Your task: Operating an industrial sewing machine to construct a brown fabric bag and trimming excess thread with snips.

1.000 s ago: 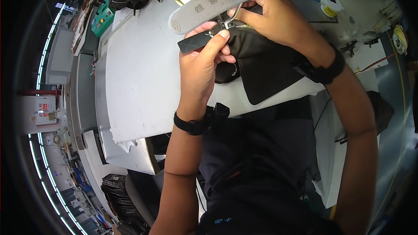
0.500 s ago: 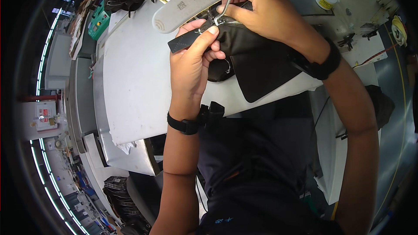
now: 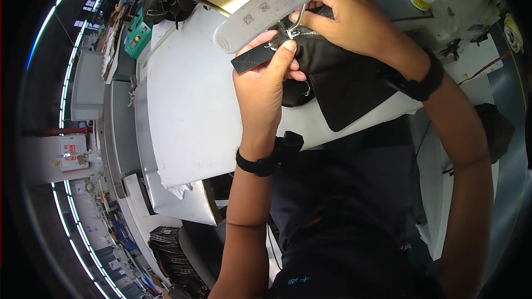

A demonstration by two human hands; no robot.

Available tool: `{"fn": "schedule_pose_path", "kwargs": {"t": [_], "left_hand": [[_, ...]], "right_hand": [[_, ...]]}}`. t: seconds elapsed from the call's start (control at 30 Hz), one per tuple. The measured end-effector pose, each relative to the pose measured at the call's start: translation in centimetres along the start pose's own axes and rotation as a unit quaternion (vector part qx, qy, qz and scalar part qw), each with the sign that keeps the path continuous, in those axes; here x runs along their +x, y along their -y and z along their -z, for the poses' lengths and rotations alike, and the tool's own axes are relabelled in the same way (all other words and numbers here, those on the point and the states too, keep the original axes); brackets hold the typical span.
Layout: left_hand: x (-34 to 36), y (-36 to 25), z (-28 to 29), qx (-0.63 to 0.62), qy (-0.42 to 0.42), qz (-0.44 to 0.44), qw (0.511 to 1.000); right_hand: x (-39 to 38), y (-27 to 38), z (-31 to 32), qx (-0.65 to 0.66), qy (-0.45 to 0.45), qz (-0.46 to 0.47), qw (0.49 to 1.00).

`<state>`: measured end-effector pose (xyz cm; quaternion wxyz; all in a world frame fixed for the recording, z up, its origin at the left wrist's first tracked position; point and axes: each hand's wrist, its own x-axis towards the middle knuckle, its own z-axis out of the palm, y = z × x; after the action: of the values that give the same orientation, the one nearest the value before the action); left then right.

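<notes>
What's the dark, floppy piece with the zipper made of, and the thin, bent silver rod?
The dark, floppy piece looks like matte fabric, maybe soft leather: it creases and barely shines. The thin, bent silver rod looks like smooth metal, because it gleams.

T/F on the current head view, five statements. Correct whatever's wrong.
1. A black strap circles each wrist. True.
2. The left hand is bare of any glove and pinches the dark item. True.
3. The work surface is black. False: the white tabletop lies under the dark item.
4. A metal-toothed zipper shows between the two hands. True.
5. The right hand is left of the left hand. False: the right hand is farther right.
</notes>
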<state>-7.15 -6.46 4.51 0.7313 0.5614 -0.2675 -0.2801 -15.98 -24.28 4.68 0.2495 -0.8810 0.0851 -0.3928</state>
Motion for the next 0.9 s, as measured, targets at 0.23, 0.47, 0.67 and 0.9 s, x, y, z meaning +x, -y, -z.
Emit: {"fn": "schedule_pose_path", "kwargs": {"t": [0.23, 0.47, 0.67, 0.9], "left_hand": [[0.0, -0.1, 0.1, 0.022, 0.01, -0.02, 1.0], [0.0, -0.1, 0.0, 0.017, 0.007, -0.015, 1.0], [0.1, -0.2, 0.2, -0.004, 0.009, 0.004, 1.0], [0.3, -0.3, 0.0, -0.056, 0.007, 0.03, 0.998]], "right_hand": [[-0.1, 0.5, 0.6, 0.014, 0.042, -0.042, 0.998], [0.0, 0.6, 0.3, -0.011, 0.019, -0.027, 0.999], [0.1, 0.6, 0.6, -0.001, 0.052, -0.054, 0.997], [0.8, 0.7, 1.2, 0.074, 0.13, -0.181, 0.972]]}}
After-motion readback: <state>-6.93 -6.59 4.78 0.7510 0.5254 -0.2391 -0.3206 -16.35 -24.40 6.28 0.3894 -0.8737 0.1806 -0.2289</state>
